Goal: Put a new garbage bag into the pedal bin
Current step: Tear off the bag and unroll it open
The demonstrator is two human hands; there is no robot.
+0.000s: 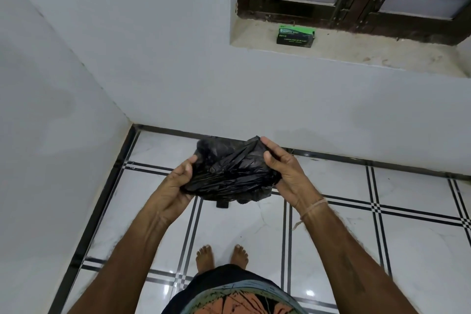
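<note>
Cloth printed in orange, black and pale blue fills the bottom edge, and past it two bare feet (221, 257) stand side by side on the floor (420, 250). That floor is glossy white tile, marble-veined, ruled by paired thin black lines that cross in small checkered knots, with a single dark border strip running along the foot of both walls.

Two bare forearms reach forward. The right hand (285, 173) wears a thin tan thread (312, 209) knotted at the wrist. The left hand (173, 186) pinches the near-left edge of one black garbage bag (229, 173), thumb on top; the right hand clasps its right side, fingers curled over the upper edge. The bag is crumpled, thin, shiny plastic with sharp creases, held bunched between both hands above the floor. A small black piece (222, 204) shows just under it; whether that belongs to the pedal bin cannot be told.

Beyond, two matte pale-blue walls meet in a corner. Higher, a rough, stained cement sill (356, 51) carries one green-and-black box (295, 37) beneath a dark wooden window frame (351, 2).
</note>
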